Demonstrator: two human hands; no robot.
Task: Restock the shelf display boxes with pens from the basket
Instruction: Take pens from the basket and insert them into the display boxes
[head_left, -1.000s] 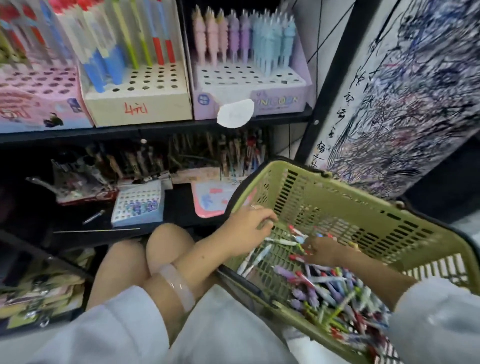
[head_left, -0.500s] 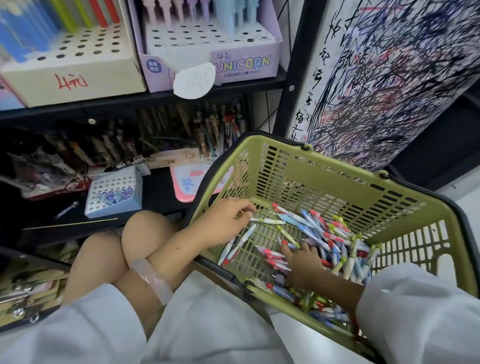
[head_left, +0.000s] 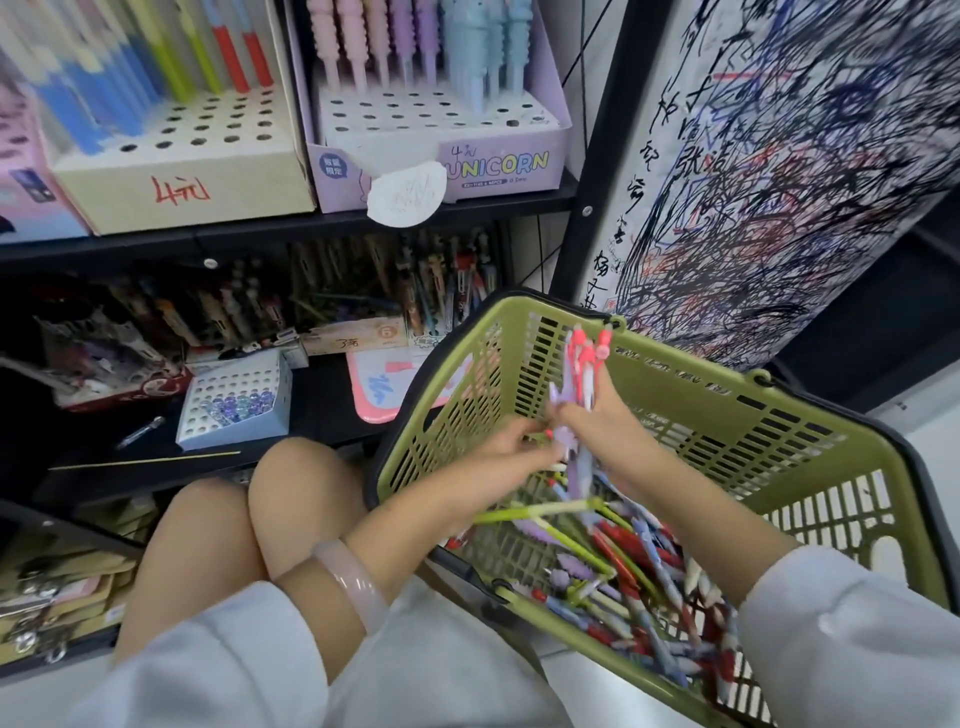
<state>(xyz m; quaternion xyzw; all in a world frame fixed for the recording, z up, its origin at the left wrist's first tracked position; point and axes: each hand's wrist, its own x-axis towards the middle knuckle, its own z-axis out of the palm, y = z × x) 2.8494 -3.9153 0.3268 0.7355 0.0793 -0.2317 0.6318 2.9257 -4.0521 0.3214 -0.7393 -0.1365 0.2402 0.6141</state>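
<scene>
A green plastic basket (head_left: 691, 384) sits at my right, with a heap of loose pens (head_left: 628, 577) on its floor. My right hand (head_left: 602, 431) grips a bunch of pens (head_left: 584, 369) upright above the basket, pink and red tops uppermost. My left hand (head_left: 511, 449) is against the lower part of that bunch, fingers curled toward it; motion blur hides the exact hold. On the upper shelf stand the purple Unicorn display box (head_left: 498, 161) and a cream display box (head_left: 182, 176), both with many empty holes.
A black shelf edge (head_left: 291, 234) runs under the boxes. The lower shelf holds a small blue hole box (head_left: 236, 405), a pink pad (head_left: 384, 384) and crowded pen packs. A scribbled test panel (head_left: 789, 171) stands to the right. My knees (head_left: 249, 519) are before the shelf.
My right hand has risen out of the pen heap with a bunch of pens held upright. My left hand moved right from the basket floor to meet the bunch. The camera tilted.
</scene>
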